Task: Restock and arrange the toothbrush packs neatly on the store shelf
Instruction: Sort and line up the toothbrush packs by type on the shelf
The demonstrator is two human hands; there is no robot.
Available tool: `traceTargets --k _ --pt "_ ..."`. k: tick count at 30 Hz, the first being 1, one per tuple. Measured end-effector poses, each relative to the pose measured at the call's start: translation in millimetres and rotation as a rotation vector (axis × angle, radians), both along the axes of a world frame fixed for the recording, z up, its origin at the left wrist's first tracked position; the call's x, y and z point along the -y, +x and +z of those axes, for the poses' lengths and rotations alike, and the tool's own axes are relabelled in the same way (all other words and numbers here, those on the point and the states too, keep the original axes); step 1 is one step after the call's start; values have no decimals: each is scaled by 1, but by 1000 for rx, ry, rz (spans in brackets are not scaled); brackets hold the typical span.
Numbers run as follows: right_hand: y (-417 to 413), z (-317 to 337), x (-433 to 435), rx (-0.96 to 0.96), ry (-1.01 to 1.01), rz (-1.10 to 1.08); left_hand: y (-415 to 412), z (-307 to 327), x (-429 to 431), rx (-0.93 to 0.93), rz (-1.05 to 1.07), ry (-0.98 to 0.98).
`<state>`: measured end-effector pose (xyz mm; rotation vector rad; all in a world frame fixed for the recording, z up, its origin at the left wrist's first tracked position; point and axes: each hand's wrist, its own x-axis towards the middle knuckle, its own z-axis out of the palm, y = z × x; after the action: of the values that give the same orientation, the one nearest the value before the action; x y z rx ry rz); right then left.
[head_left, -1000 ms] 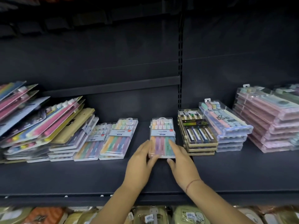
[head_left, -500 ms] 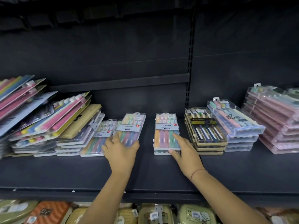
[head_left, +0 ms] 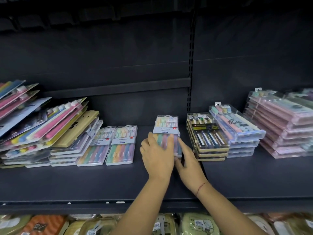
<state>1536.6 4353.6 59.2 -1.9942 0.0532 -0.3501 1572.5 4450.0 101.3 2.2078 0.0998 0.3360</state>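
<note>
Head view, left hand (head_left: 157, 158) over toothbrush pack (head_left: 166, 126) (lower half hidden)

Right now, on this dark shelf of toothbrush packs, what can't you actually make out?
Head view only:
- Clear pack of pastel toothbrushes: lower half covered by the left hand and right hand; packs beneath it can't be counted.
- White pack labels: print too small.
- Leaning pile of pink carded packs: cut by left edge.
- Pink stack: blurred, cut by right edge.
- Lower-shelf goods: blurred, cut by bottom edge.
</note>
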Motion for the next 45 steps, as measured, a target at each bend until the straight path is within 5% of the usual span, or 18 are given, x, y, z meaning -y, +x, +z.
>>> traceTargets --k 4,7,24,27,31,38,45 --pt "-2 4 -2 11 8 -1 3 5 -12 -216 -95 -452" --pt "-2 5 -2 19 40 -19 0 9 -9 -284 -164 -614" --pt "-44 4 -21 -78 264 -250 -11 7 7 -337 -270 -631" --pt "-61 14 -40 59 236 -338 -6 9 -24 -185 -226 -452" --pt "-50 24 -75 130 -133 -16 15 -1 -107 70 -25 -75" --pt "40 23 -127 97 -756 381 27 -40 -184 27 62 556" --pt "31 5 -115 -36 -803 327 16 -36 -163 -59 -55 675"
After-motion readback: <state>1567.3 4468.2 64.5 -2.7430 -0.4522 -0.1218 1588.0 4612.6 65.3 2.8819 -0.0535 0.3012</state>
